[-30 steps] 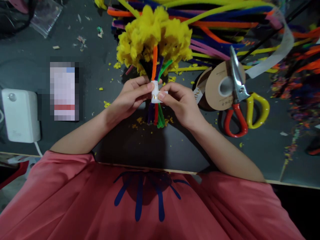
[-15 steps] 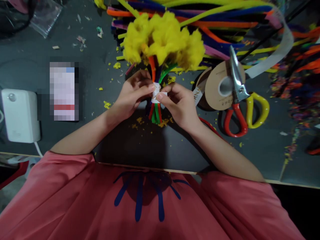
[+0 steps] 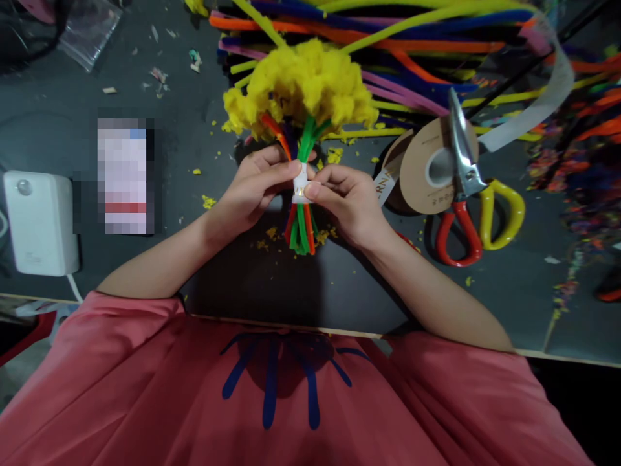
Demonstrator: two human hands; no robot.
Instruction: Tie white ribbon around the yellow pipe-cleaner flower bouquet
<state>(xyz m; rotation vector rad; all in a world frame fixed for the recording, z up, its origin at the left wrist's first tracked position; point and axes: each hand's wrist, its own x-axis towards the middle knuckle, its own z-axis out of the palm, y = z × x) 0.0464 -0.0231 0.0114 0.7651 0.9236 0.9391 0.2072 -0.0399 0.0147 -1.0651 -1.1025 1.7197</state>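
Between my hands, in the head view, is a bouquet of fluffy yellow flowers (image 3: 315, 81) with green, orange and dark blue pipe-cleaner stems (image 3: 303, 230). A white ribbon (image 3: 301, 183) with gold print is wrapped around the middle of the stems. My left hand (image 3: 264, 181) pinches the bouquet at the ribbon's upper left, fingers partly behind the stems. From the right, my right hand (image 3: 347, 197) is closed on the ribbon, its thumb pressed against the front. The stem ends fan out below the wrap.
Scissors (image 3: 468, 181) with red and yellow handles rest on a ribbon spool (image 3: 412, 168) at right. Loose pipe cleaners (image 3: 436, 46) lie across the back. At left are a pixelated phone (image 3: 123, 178) and a white power bank (image 3: 41, 223). Yellow fluff scraps dot the table.
The bouquet has tipped, its flower heads shifting left and down, and more green stem shows above the ribbon. The ribbon end that stuck out at right now lies against the wrap.
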